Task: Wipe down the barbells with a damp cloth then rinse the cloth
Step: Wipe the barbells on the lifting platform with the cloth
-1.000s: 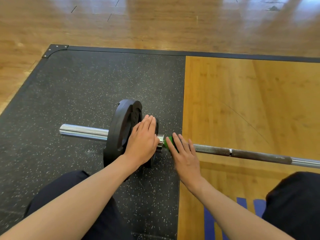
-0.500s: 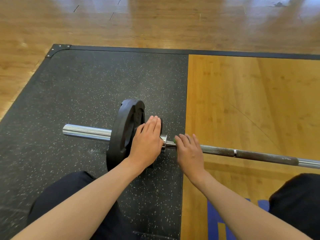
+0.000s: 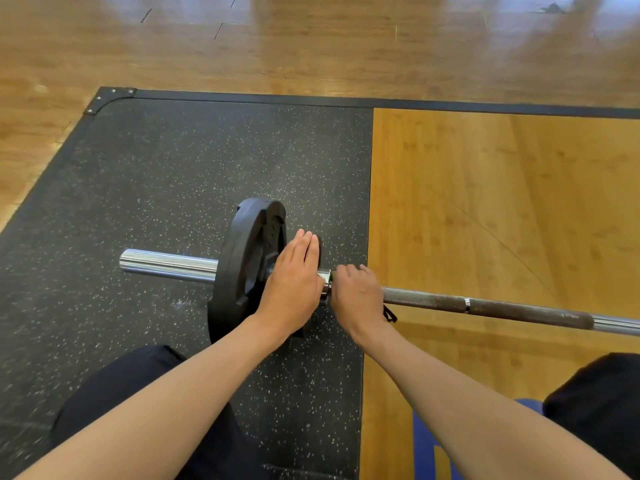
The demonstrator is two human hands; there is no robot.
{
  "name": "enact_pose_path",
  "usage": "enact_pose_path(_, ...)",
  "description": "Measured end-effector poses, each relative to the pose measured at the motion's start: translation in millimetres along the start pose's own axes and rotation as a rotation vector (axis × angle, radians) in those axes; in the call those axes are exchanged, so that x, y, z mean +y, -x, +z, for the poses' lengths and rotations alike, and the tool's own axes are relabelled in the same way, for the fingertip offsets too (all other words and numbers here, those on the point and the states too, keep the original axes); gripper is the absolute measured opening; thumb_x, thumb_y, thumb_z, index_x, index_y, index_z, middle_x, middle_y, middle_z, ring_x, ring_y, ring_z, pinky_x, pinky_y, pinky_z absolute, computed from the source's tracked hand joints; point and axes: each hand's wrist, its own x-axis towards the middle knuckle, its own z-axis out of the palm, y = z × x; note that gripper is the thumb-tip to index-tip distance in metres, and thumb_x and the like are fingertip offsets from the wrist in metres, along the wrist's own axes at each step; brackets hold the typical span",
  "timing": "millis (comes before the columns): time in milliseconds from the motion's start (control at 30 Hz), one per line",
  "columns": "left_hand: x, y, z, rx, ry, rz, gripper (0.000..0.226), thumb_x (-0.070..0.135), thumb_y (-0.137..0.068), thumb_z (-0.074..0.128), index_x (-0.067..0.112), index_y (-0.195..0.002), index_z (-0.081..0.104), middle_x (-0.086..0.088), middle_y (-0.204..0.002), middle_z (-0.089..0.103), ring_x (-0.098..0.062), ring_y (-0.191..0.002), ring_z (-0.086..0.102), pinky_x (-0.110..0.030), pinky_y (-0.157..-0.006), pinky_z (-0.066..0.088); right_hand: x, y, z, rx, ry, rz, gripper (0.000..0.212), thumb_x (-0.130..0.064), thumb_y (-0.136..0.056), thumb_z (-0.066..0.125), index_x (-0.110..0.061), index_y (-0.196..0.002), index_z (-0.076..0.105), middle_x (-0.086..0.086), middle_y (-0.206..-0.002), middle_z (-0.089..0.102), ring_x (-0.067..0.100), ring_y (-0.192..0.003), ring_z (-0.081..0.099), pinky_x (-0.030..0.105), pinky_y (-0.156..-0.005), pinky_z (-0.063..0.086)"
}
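Note:
A barbell [image 3: 485,308] lies across the lifting platform, its chrome sleeve [image 3: 166,265] pointing left and its dark knurled shaft running right. A black weight plate [image 3: 242,258] stands on the sleeve. My left hand [image 3: 294,282] rests flat, fingers straight, against the plate's inner face. My right hand [image 3: 356,299] curls round the shaft right beside the collar, with a green cloth [image 3: 330,276] mostly hidden under it; only a sliver of green shows, and a small dark tag hangs below the hand.
The plate sits on a black speckled rubber mat [image 3: 173,168]; the shaft crosses a wooden platform panel [image 3: 502,209]. Wood floor lies beyond the black frame edge [image 3: 346,100]. My knees in dark trousers [image 3: 138,403] are at the bottom left and right.
My right hand went from lying flat over the green cloth to curling round the shaft at the collar, covering the cloth. My left hand stayed pressed on the plate.

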Motion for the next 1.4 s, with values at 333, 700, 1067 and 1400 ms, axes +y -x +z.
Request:
enact_pose_path(333,-1.0,1.9,-2.2,0.001,-0.056,0.018,0.069,0.013,-0.092,0.06,-0.005,-0.152,0.031,-0.019,-0.155,0.037,-0.032,-0.149,0.028,-0.037,-0.124,0.014,77.3,39.2,-8.9,0.049,0.277,-0.366,0.071,-0.008,-0.091,0.072,-0.006,-0.153,0.037,0.023,-0.141,0.049,0.037,-0.118,0.054,0.046,-0.107,0.045)
enact_pose_path(700,-1.7,0.4,-3.8,-0.026,-0.113,0.02,0.067,0.018,-0.093,0.056,-0.003,-0.152,0.031,-0.018,-0.155,0.037,-0.031,-0.148,0.029,-0.043,-0.123,0.024,47.1,26.2,-2.4,0.063,0.19,-0.395,0.052,0.0,-0.093,0.037,-0.001,-0.145,0.045,0.016,-0.128,0.057,0.035,-0.106,0.059,0.048,-0.108,0.044)
enact_pose_path(1067,2.3,-6.0,-3.2,0.007,0.008,-0.035,0.056,0.023,-0.096,0.042,-0.004,-0.144,0.042,-0.017,-0.14,0.049,-0.032,-0.134,0.044,-0.045,-0.115,0.038,106.5,49.9,-30.4,0.068,0.26,-0.06,0.033,-0.006,-0.096,0.052,-0.003,-0.128,0.058,0.011,-0.109,0.064,0.033,-0.095,0.058,0.045,-0.099,0.044)
enact_pose_path(1400,4.0,-8.6,-4.6,-0.027,0.0,-0.071,0.056,0.024,-0.095,0.047,-0.002,-0.144,0.042,-0.015,-0.143,0.049,-0.031,-0.14,0.041,-0.045,-0.109,0.043,10.2,19.1,1.0,0.002,0.08,-0.148,0.038,-0.005,-0.088,0.061,-0.009,-0.126,0.059,0.009,-0.111,0.064,0.028,-0.087,0.057,0.038,-0.086,0.047)
